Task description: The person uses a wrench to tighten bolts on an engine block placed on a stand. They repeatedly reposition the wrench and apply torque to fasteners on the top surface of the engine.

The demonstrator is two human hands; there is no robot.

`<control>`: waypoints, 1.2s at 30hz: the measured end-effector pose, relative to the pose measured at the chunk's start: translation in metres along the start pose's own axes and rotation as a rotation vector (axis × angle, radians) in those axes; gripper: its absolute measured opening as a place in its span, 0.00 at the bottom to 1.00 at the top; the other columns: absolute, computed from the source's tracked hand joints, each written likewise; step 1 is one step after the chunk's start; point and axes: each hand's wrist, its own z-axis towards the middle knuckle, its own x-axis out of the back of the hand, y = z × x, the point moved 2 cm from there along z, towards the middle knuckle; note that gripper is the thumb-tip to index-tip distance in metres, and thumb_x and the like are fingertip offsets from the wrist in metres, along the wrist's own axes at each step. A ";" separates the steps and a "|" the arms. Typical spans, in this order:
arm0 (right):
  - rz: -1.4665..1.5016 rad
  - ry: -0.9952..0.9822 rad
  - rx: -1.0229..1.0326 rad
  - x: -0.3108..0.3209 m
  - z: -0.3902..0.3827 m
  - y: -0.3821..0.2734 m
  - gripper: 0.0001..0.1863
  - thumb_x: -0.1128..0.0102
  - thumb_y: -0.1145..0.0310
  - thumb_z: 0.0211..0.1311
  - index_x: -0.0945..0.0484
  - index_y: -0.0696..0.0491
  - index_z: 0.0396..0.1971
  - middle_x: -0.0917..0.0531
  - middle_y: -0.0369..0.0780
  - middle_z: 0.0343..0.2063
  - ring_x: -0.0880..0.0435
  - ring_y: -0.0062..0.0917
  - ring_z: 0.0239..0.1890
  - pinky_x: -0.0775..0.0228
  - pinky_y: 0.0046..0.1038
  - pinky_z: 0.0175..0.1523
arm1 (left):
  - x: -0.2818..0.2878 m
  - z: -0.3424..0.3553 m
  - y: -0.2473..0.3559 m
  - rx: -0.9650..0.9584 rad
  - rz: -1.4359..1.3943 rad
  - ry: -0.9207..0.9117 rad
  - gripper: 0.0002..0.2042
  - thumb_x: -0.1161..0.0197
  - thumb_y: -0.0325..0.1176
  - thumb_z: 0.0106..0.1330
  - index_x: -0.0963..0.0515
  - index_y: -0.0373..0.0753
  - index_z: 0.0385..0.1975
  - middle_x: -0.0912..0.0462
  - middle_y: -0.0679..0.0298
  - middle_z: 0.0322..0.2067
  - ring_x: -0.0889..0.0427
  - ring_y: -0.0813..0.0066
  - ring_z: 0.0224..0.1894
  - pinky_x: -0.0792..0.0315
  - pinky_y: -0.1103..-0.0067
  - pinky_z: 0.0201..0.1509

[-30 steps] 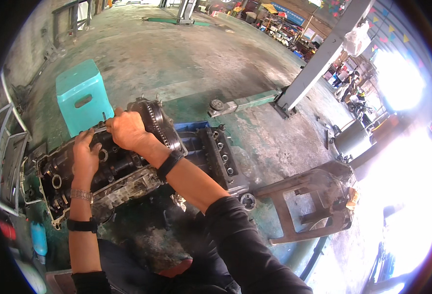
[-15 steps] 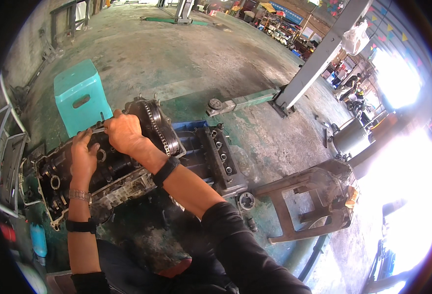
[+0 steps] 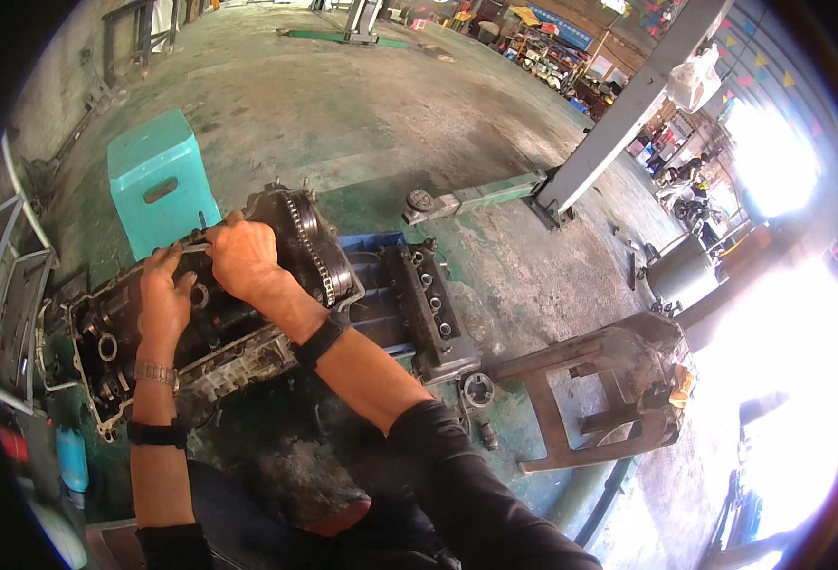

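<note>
A dark, oily engine [image 3: 219, 328] lies before me on the left, with a timing chain [image 3: 311, 242] running round its right end. At its far edge my right hand [image 3: 243, 258] is closed round something mostly hidden by the fingers. My left hand [image 3: 164, 296] is beside it, fingers bent at the same edge and thumb a little apart. Between the two hands a short, pale metal piece [image 3: 194, 249] shows, perhaps part of a tool; its kind cannot be made out. The left fingertips seem to grip its near end.
A turquoise plastic stool [image 3: 161, 171] stands just beyond the engine. To the right are a black valve cover [image 3: 433, 309] on a blue crate [image 3: 371, 242], a metal ring [image 3: 478, 389], and a worn brown stool [image 3: 552, 418] on its side. A lift post [image 3: 618, 123] rises farther off.
Both hands stay at the far edge, with the right hand turned slightly. More of the pale metal piece shows between them. The view has shifted a little.
</note>
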 end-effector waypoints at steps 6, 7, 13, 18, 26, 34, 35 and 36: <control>-0.082 0.021 -0.012 -0.004 -0.001 -0.004 0.08 0.37 0.62 0.57 0.15 0.48 0.30 0.17 0.45 0.33 0.16 0.38 0.36 0.25 0.37 0.39 | 0.000 0.001 -0.004 -0.048 0.004 0.014 0.26 0.31 0.20 0.55 0.25 0.31 0.56 0.24 0.48 0.56 0.26 0.52 0.59 0.31 0.67 0.63; -0.118 0.006 -0.018 -0.007 -0.001 -0.006 0.08 0.38 0.61 0.57 0.15 0.48 0.30 0.17 0.45 0.33 0.15 0.37 0.36 0.24 0.37 0.39 | 0.000 0.001 -0.005 -0.052 0.019 0.019 0.25 0.31 0.20 0.54 0.24 0.31 0.56 0.24 0.48 0.55 0.26 0.51 0.59 0.31 0.67 0.63; -0.274 -0.028 0.153 0.000 -0.008 0.002 0.04 0.40 0.65 0.56 0.19 0.47 0.29 0.18 0.40 0.30 0.15 0.33 0.30 0.24 0.36 0.30 | 0.003 -0.003 -0.001 -0.175 0.037 0.079 0.23 0.30 0.25 0.51 0.22 0.31 0.51 0.21 0.44 0.51 0.23 0.46 0.55 0.29 0.64 0.61; 0.034 0.111 0.228 0.014 -0.003 0.007 0.05 0.37 0.66 0.57 0.15 0.47 0.33 0.18 0.42 0.30 0.17 0.41 0.32 0.25 0.39 0.37 | 0.008 -0.005 0.004 -0.138 -0.100 0.115 0.28 0.31 0.24 0.53 0.27 0.31 0.57 0.23 0.44 0.53 0.26 0.44 0.57 0.32 0.63 0.63; 0.019 0.040 0.297 0.034 0.018 0.028 0.06 0.36 0.66 0.57 0.14 0.47 0.33 0.18 0.41 0.30 0.17 0.40 0.34 0.26 0.38 0.40 | 0.006 -0.007 0.004 -0.042 -0.047 0.013 0.38 0.31 0.25 0.58 0.45 0.31 0.68 0.28 0.44 0.50 0.29 0.46 0.55 0.31 0.63 0.59; 0.097 -0.013 0.409 0.026 0.021 0.024 0.08 0.35 0.67 0.55 0.13 0.47 0.35 0.17 0.41 0.31 0.17 0.40 0.34 0.25 0.37 0.40 | 0.005 -0.007 0.004 -0.035 -0.076 0.037 0.38 0.30 0.27 0.56 0.42 0.31 0.67 0.27 0.43 0.53 0.29 0.44 0.56 0.34 0.61 0.61; 0.073 -0.029 0.402 0.025 0.022 0.024 0.08 0.35 0.67 0.55 0.13 0.47 0.35 0.17 0.41 0.31 0.17 0.40 0.34 0.25 0.37 0.40 | 0.006 -0.007 0.004 -0.017 -0.100 0.027 0.38 0.31 0.28 0.56 0.42 0.32 0.67 0.27 0.42 0.56 0.29 0.43 0.58 0.35 0.61 0.63; 0.064 -0.038 0.401 0.024 0.023 0.025 0.08 0.35 0.67 0.55 0.13 0.48 0.35 0.17 0.41 0.31 0.17 0.40 0.34 0.25 0.37 0.40 | 0.006 -0.008 0.004 -0.035 -0.082 0.037 0.37 0.30 0.28 0.56 0.40 0.33 0.67 0.26 0.42 0.55 0.29 0.43 0.58 0.35 0.61 0.63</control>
